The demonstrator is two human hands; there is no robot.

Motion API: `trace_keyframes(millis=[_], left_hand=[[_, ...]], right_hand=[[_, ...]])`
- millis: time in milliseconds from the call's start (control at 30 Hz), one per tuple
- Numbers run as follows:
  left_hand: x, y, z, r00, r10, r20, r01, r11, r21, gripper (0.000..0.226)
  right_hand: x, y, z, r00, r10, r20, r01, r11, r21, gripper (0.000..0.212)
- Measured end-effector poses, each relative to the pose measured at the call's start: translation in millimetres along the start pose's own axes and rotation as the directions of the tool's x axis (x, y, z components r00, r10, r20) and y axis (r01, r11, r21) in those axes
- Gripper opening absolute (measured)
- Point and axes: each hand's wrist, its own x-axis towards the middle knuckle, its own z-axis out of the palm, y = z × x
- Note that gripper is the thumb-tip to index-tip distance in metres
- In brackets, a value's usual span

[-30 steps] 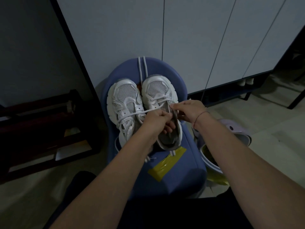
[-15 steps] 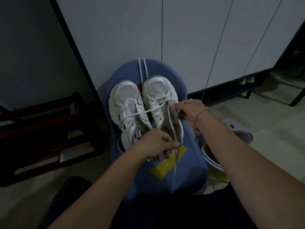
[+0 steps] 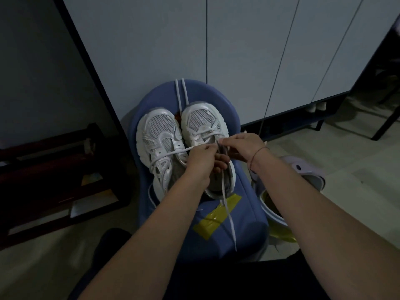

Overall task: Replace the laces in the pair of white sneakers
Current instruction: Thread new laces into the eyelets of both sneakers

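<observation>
On a blue seat [image 3: 244, 224] at mid-frame, the left hand [image 3: 200, 158] and right hand [image 3: 242, 146] each hold a pinching grip on the lace [image 3: 227, 211] above the right-of-frame sneaker [image 3: 201, 122], its loose end trailing down-frame. That shoe looks about half threaded (the left-of-frame sneaker [image 3: 160, 135] seems loosely laced); upper eyelets and tightening remain, by the look of it.

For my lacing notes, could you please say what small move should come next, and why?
Probably pull the slack through: the left hand and right hand pinch the lace at the eyelets of the right sneaker, and its long free end trails onto the blue chair.
</observation>
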Motion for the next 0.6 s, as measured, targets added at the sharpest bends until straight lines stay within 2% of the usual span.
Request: trace_keyframes(millis=[133, 267, 433, 533, 600], left_hand=[[3, 1, -1, 1.000, -0.010, 0.003, 0.010, 0.999, -0.046, 0.024], [2, 1, -4, 1.000, 0.010, 0.010, -0.011, 0.999, 0.051, 0.028], [-10, 1, -22, 0.992, -0.004, 0.125, -0.041, 0.934, 0.356, 0.024], [-19, -4, -35, 0.962, -0.101, 0.254, -0.056, 0.839, 0.542, 0.022], [-25, -11, -39, 0.907, -0.212, 0.364, -0.080, 0.761, 0.644, 0.023]], right_hand=[[3, 1, 0, 1.000, -0.003, 0.018, 0.004, 1.000, -0.012, 0.013], [5, 2, 0, 1.000, 0.002, 0.026, -0.002, 1.000, -0.009, 0.013], [2, 1, -1, 1.000, -0.019, 0.004, 0.019, 1.000, 0.009, 0.012], [2, 1, -2, 1.000, -0.008, 0.001, 0.008, 1.000, 0.015, 0.011], [3, 1, -2, 1.000, 0.001, -0.002, -0.001, 1.000, 0.013, 0.014]])
